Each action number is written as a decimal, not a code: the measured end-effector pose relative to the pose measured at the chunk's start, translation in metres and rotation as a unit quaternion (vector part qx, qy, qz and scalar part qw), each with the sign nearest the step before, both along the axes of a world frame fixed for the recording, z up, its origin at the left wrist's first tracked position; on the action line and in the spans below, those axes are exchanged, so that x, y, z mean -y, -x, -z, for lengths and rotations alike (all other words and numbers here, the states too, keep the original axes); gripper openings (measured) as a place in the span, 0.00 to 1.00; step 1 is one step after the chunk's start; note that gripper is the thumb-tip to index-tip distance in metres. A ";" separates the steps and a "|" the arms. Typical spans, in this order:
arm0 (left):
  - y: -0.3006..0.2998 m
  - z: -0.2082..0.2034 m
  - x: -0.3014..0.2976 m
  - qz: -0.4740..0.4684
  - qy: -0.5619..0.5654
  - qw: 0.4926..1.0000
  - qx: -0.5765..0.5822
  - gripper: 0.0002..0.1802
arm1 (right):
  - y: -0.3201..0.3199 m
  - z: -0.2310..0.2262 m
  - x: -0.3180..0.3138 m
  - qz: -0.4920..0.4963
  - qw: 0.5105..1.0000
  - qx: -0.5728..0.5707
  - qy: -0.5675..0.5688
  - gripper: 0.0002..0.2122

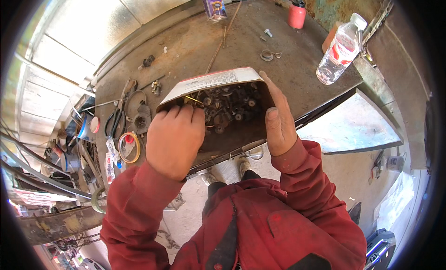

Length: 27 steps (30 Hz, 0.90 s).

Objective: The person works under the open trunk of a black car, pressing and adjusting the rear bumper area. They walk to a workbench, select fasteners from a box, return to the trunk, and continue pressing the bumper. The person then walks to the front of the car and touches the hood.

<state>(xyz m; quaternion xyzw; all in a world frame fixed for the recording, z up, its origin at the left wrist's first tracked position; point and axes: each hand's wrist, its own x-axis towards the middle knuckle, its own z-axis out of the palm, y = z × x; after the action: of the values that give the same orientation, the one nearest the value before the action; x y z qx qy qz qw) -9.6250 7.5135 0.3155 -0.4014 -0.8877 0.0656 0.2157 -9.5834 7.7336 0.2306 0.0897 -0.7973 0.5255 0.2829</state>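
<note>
Right hand (279, 126) clasps the right wall of the box (227, 78), thumb by the rim. Left hand (176, 133): fingers curled at the opening's left end; tips hidden, cannot tell what they grip. Bench (186, 54): brown, grimy. Box: at the bench's near edge, tilted, mouth toward the wearer. Bottle (338, 52): clear, bench's right side. Shears (121, 103): bench's left. Red pot (297, 16): far right. Bolts (238, 102): dark heap inside the box.
</note>
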 end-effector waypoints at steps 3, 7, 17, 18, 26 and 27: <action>-0.020 -0.003 0.006 0.058 -0.095 0.994 -0.011 0.12 | 0.000 0.002 0.000 0.004 1.000 0.004 0.002 0.32; -0.045 0.001 0.017 0.092 -0.190 0.977 -0.011 0.18 | 0.001 0.005 0.001 -0.003 1.000 0.005 0.026 0.32; -0.062 0.014 0.027 0.091 -0.271 0.958 0.008 0.18 | 0.000 0.006 0.003 -0.006 0.999 0.004 0.041 0.33; -0.065 0.016 0.026 0.085 -0.289 0.953 0.025 0.18 | 0.000 0.007 0.003 -0.005 0.999 0.005 0.040 0.33; -0.102 0.027 0.034 -0.024 -0.665 0.527 0.528 0.06 | -0.001 0.009 0.002 -0.013 0.998 0.028 0.046 0.35; -0.106 0.027 0.038 -0.025 -0.674 0.470 0.569 0.07 | -0.001 0.009 0.002 -0.015 0.998 0.034 0.048 0.35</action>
<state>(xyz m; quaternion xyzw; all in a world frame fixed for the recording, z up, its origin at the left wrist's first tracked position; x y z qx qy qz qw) -9.5191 7.4757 0.2886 -0.0588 -0.5943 -0.7907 -0.1348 -9.5826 7.7312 0.2215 0.0704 -0.7787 0.5704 0.2517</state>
